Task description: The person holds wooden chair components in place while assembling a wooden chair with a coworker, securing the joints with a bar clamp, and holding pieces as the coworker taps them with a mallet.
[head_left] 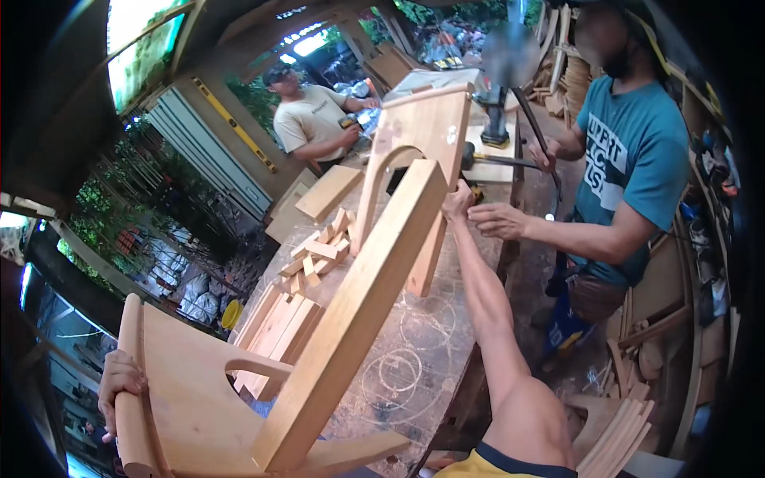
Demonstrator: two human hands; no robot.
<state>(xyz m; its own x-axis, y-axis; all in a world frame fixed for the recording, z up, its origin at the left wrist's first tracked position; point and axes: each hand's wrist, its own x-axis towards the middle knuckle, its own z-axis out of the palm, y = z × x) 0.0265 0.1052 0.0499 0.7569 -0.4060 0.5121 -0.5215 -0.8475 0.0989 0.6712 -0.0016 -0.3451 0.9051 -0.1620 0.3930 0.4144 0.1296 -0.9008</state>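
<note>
At ten o'clock, a yellow spirit level (pixel 233 124); at eleven, a person in beige (pixel 309 119); at two, another person in teal (pixel 653 151); at eight, a yellow container (pixel 231 315); at four, stacked curved wooden strips (pixel 617 440).

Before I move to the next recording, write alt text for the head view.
A person's left hand grips the rounded edge of a near wooden panel; the right hand is beside a similar far panel, with a long beam between the panels. Wood pieces lie on the worktable; a teal-shirted co-worker stands at right, a pale-shirted co-worker farther back.
</note>
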